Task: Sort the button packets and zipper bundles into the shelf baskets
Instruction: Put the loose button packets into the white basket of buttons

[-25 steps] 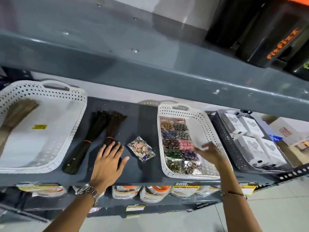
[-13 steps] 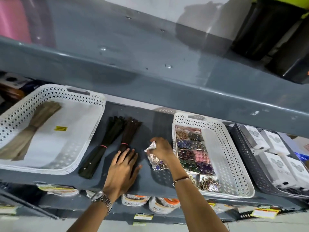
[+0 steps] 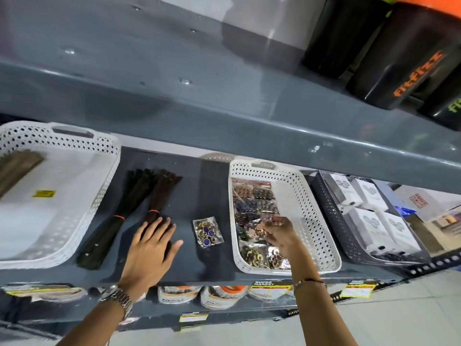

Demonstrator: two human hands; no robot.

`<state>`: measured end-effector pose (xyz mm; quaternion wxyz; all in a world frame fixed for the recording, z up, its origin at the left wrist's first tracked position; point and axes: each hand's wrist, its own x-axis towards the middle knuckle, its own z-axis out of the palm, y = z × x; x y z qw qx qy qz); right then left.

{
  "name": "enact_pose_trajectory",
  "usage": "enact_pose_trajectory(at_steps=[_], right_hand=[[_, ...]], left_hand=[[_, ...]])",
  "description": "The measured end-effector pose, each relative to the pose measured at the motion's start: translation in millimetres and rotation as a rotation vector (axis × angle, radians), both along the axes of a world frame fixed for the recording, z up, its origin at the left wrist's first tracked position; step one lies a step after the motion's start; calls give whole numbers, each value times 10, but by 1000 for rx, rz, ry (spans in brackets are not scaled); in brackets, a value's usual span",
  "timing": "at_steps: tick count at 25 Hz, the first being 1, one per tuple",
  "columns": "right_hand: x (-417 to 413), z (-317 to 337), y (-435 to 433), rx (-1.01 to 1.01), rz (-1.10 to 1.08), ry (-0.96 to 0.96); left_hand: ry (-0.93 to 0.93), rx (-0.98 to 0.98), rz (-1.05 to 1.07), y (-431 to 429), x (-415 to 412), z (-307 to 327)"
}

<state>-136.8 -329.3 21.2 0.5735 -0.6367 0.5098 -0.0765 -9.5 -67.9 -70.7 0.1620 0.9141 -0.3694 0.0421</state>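
My right hand [image 3: 283, 237] pinches a clear button packet [image 3: 257, 227] over the small white basket [image 3: 309, 216], which holds several button packets in a row along its left side. One more button packet [image 3: 207, 232] with blue and gold buttons lies on the grey shelf [image 3: 199, 186] left of that basket. Two dark zipper bundles [image 3: 124, 211] with red bands lie on the shelf. My left hand [image 3: 151, 248] rests flat, fingers spread, on the lower end of the right bundle [image 3: 159, 196]. The big white basket [image 3: 82, 221] at left holds a tan zipper bundle [image 3: 17, 166].
A dark mesh tray [image 3: 331, 221] with white boxes [image 3: 369, 216] stands right of the small basket. The upper shelf [image 3: 224, 101] overhangs closely, with black containers [image 3: 409, 51] on it. Packaged goods [image 3: 217, 295] sit on the shelf below.
My right hand picked a button packet off the shelf and carried it right, over the small basket. One packet stays on the shelf. My left hand stays on the zipper bundle.
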Motion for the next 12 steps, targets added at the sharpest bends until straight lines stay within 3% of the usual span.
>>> enact_pose_trajectory(at_steps=[4, 7, 9, 11, 12], right_hand=[[-35, -151, 65, -216, 178, 213], [-62, -51, 241, -565, 212, 403], [132, 102, 449, -809, 256, 263], [464, 167, 755, -881, 537, 150], [631, 132, 884, -868, 693, 183]], left_hand=[[9, 16, -3, 17, 7, -8], [5, 22, 0, 22, -3, 6], [10, 24, 0, 15, -8, 11], [32, 12, 3, 17, -2, 13], [42, 0, 3, 21, 6, 13]])
